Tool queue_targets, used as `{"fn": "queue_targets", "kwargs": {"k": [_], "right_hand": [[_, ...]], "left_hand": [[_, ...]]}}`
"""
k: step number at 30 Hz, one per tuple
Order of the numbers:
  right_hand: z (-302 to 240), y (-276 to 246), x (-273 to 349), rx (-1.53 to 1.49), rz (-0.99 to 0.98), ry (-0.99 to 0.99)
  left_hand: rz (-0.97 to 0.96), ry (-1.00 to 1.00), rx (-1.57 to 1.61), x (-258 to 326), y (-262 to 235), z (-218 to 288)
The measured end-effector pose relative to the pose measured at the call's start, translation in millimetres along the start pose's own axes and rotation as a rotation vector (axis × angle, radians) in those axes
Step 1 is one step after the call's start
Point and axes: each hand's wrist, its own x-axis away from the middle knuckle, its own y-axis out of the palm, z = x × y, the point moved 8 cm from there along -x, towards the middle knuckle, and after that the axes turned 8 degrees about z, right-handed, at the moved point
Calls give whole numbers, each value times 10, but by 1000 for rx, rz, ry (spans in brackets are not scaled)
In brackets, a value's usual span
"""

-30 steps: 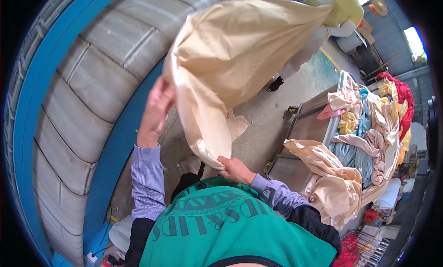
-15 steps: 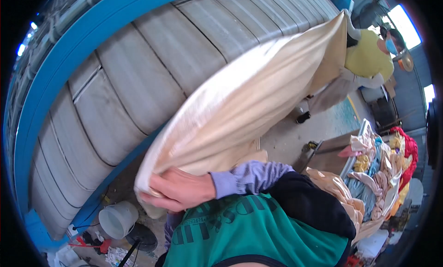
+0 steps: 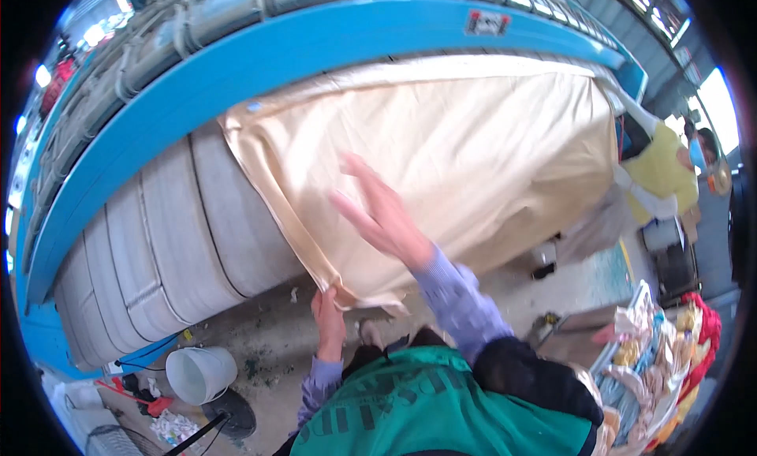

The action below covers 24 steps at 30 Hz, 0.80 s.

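Observation:
A large pale gold cloth (image 3: 441, 156) lies spread over the grey belts (image 3: 189, 219) of a wide blue-framed machine. Its hemmed left edge runs down toward me, and the lower part hangs past the belts' near side. My left hand (image 3: 329, 322) is closed on the near left corner of the cloth, pinching the hem. Above the middle of the cloth, my right hand (image 3: 382, 219) has its fingers apart and holds nothing; motion blurs it a little, and whether it touches the fabric I cannot tell. A co-worker in a yellow top (image 3: 666, 168) reaches to the cloth's far right end.
The machine's blue beam (image 3: 347, 31) curves along the far side. At lower left stand a white bucket (image 3: 201, 375) and a round black base (image 3: 230, 413) with a pole. A cart heaped with coloured fabrics (image 3: 639, 361) is at the right, over the grey floor (image 3: 276, 330).
The cloth has gone from hanging in a raised fold to lying flat across the belts. My right hand has let go of its edge and moved up; my left hand has come into view.

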Motion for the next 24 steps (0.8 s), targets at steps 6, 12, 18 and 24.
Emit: {"fn": "queue_targets", "kwargs": {"k": [6, 12, 18, 24], "right_hand": [[365, 71, 475, 649, 0, -95], [719, 375, -577, 657, -74, -5], [1038, -573, 64, 532, 281, -92], [2140, -1698, 3734, 1223, 124, 448]], "left_hand": [[-91, 310, -267, -230, 113, -27], [-166, 523, -528, -799, 712, -607], [53, 264, -533, -298, -239, 213], [117, 876, -663, 405, -183, 1726]]}}
